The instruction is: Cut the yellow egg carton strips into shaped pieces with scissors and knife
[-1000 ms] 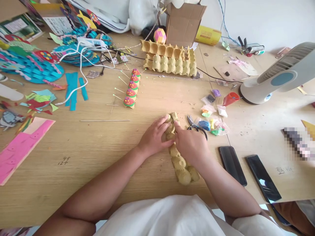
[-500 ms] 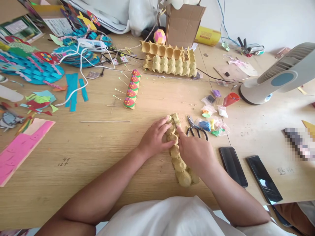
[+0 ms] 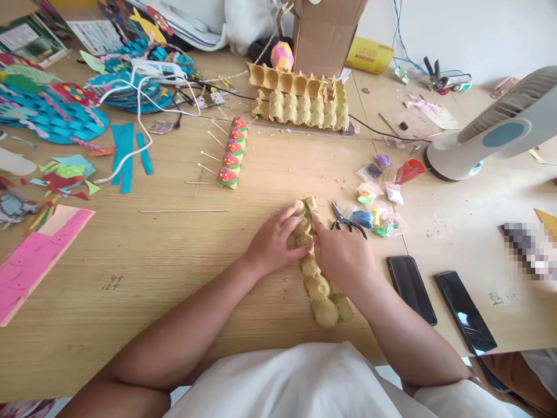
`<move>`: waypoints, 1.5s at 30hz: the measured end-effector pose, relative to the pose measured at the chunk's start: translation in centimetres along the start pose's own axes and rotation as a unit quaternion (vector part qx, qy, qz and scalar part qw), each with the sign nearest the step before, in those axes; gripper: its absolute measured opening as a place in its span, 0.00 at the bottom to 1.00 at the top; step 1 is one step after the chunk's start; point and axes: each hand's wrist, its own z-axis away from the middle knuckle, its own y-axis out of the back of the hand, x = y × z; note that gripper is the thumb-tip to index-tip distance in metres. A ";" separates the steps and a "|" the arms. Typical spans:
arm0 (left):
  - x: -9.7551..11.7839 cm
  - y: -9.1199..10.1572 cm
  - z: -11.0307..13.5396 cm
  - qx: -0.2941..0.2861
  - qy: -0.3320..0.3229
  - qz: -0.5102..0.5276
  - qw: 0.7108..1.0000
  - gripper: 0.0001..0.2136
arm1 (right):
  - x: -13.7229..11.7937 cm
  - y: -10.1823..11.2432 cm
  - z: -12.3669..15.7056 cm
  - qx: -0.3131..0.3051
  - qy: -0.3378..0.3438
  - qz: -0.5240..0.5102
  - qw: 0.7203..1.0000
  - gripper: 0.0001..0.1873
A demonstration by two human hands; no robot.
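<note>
Clear bags (image 3: 395,224) of blue, yellow, green lumps (image 3: 362,219). Rough, domed egg-carton strip (image 3: 317,287): left hand (image 3: 274,239) spread upon it, right hand (image 3: 346,255) with index finger extended, grip unclear.

Soft, bright light falls across a pale wood-grain counter (image 3: 174,249), split at right by a thin dark seam (image 3: 405,244) and marked with handwriting (image 3: 113,283) near left, below a white wall (image 3: 509,35) at far right.

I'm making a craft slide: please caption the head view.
Left hand and right hand on an egg-carton strip, scissors nearby, a row of red-and-green domes beyond.
</note>
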 end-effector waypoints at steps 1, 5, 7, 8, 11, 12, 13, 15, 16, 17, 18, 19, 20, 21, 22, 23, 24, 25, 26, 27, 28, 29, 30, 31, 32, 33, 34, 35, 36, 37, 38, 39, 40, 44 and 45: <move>0.0 0.0 0.0 0.000 0.002 0.000 1.000 0.26 | 0.0 0.0 0.1 0.000 -0.001 0.004 1.000 0.31; 0.0 0.0 0.0 -0.005 0.003 -0.002 1.000 0.27 | -0.1 -0.1 0.9 -0.007 -0.010 0.007 1.000 0.31; 0.0 0.1 0.0 -0.006 0.001 -0.001 1.000 0.27 | -0.1 0.0 1.1 -0.012 -0.012 0.013 1.000 0.32; 0.0 0.1 0.0 -0.006 0.002 0.000 1.000 0.27 | -0.1 0.1 1.2 -0.015 -0.013 0.015 1.000 0.32; 0.1 0.1 0.0 -0.008 0.007 0.002 1.000 0.27 | 0.0 0.3 1.5 -0.023 -0.015 0.020 0.999 0.31; 0.1 0.2 0.0 -0.008 0.007 0.003 1.000 0.27 | 0.0 0.3 1.5 -0.025 -0.013 0.021 0.999 0.31; 0.2 0.2 -0.1 -0.007 0.007 0.005 1.000 0.26 | 0.0 0.3 1.6 -0.027 -0.009 0.024 0.999 0.30; 0.3 0.3 -0.1 -0.004 0.006 0.011 1.000 0.25 | 0.1 0.2 1.8 -0.035 -0.002 0.028 0.999 0.30; 0.3 0.3 -0.1 -0.002 0.005 0.013 1.000 0.25 | 0.1 0.2 1.8 -0.037 0.001 0.028 0.999 0.30; 0.3 0.3 -0.1 0.000 0.004 0.015 1.000 0.24 | 0.2 0.1 1.9 -0.040 0.001 0.026 0.999 0.30; 0.3 0.3 -0.1 0.001 0.003 0.015 1.000 0.24 | 0.2 0.1 2.0 -0.044 -0.001 0.022 0.999 0.30; 0.2 0.2 -0.1 0.001 0.001 0.015 1.000 0.25 | 0.3 0.2 2.1 -0.045 -0.005 0.016 0.999 0.30; 0.2 0.2 0.0 0.001 0.000 0.014 1.000 0.25 | 0.4 0.2 2.2 -0.044 -0.009 0.011 0.999 0.30; 0.2 0.1 0.0 0.000 0.000 0.013 1.000 0.25 | 0.4 0.2 2.2 -0.038 -0.013 0.006 0.999 0.30; 0.1 0.1 0.1 -0.001 0.000 0.013 1.000 0.25 | 0.5 0.3 2.2 -0.031 -0.017 0.001 0.999 0.30; 0.1 0.0 0.1 -0.002 0.001 0.011 1.000 0.26 | 0.6 0.3 2.2 -0.021 -0.020 -0.004 1.000 0.31; 0.0 -0.1 0.1 -0.002 0.001 0.009 1.000 0.26 | 0.6 0.3 2.1 -0.011 -0.022 -0.010 1.000 0.31; 0.0 -0.1 0.2 -0.003 0.002 0.007 1.000 0.26 | 0.6 0.3 2.0 -0.004 -0.022 -0.016 1.000 0.31; 0.0 -0.1 0.2 -0.003 0.003 0.005 1.000 0.26 | 0.5 0.2 1.8 0.001 -0.020 -0.021 1.000 0.31; 0.0 -0.1 0.2 -0.002 0.003 0.005 1.000 0.26 | 0.5 0.1 1.5 0.003 -0.018 -0.024 1.000 0.31; 0.1 -0.1 0.1 -0.001 0.003 0.005 1.000 0.26 | 0.4 0.0 1.3 0.004 -0.016 -0.025 1.000 0.30; 0.1 -0.1 0.1 0.001 0.002 0.006 1.000 0.26 | 0.3 -0.2 1.2 0.004 -0.015 -0.024 1.000 0.30; 0.1 -0.1 0.0 0.001 0.002 0.008 1.000 0.26 | 0.3 -0.3 1.0 0.001 -0.016 -0.022 1.000 0.30; 0.1 0.0 0.0 0.001 0.001 0.008 1.000 0.26 | 0.2 -0.4 1.0 -0.004 -0.018 -0.019 1.000 0.30; 0.1 0.0 0.0 0.000 0.001 0.008 1.000 0.26 | 0.2 -0.4 1.0 -0.009 -0.021 -0.016 1.000 0.30; 0.2 0.0 0.0 -0.002 0.002 0.008 1.000 0.26 | 0.2 -0.4 1.0 -0.012 -0.022 -0.014 1.000 0.30; 0.2 0.0 0.0 -0.004 0.003 0.008 1.000 0.26 | 0.1 -0.4 1.1 -0.015 -0.023 -0.011 1.000 0.30; 0.1 0.0 0.0 -0.005 0.003 0.008 1.000 0.27 | 0.1 -0.3 1.1 -0.016 -0.022 -0.009 1.000 0.30; 0.1 0.0 0.0 -0.005 0.004 0.009 1.000 0.27 | 0.0 -0.2 1.1 -0.016 -0.021 -0.007 1.000 0.30; 0.1 0.0 0.0 -0.004 0.005 0.010 1.000 0.27 | 0.0 -0.2 1.1 -0.014 -0.018 -0.005 1.000 0.30; 0.1 0.0 0.0 -0.003 0.005 0.011 1.000 0.27 | -0.1 -0.1 1.0 -0.014 -0.016 -0.004 1.000 0.30; 0.1 0.0 0.1 -0.003 0.006 0.013 1.000 0.27 | -0.2 0.0 1.0 -0.015 -0.015 -0.002 1.000 0.31; 0.1 0.0 0.1 -0.004 0.007 0.015 1.000 0.27 | -0.3 0.1 0.9 -0.017 -0.015 0.000 1.000 0.31; 0.1 0.0 0.0 -0.007 0.009 0.018 1.000 0.27 | -0.5 0.2 0.8 -0.039 -0.021 0.014 0.999 0.32; 0.1 0.0 0.0 -0.006 0.009 0.017 1.000 0.27 | -0.5 0.2 0.8 -0.039 -0.021 0.015 0.999 0.32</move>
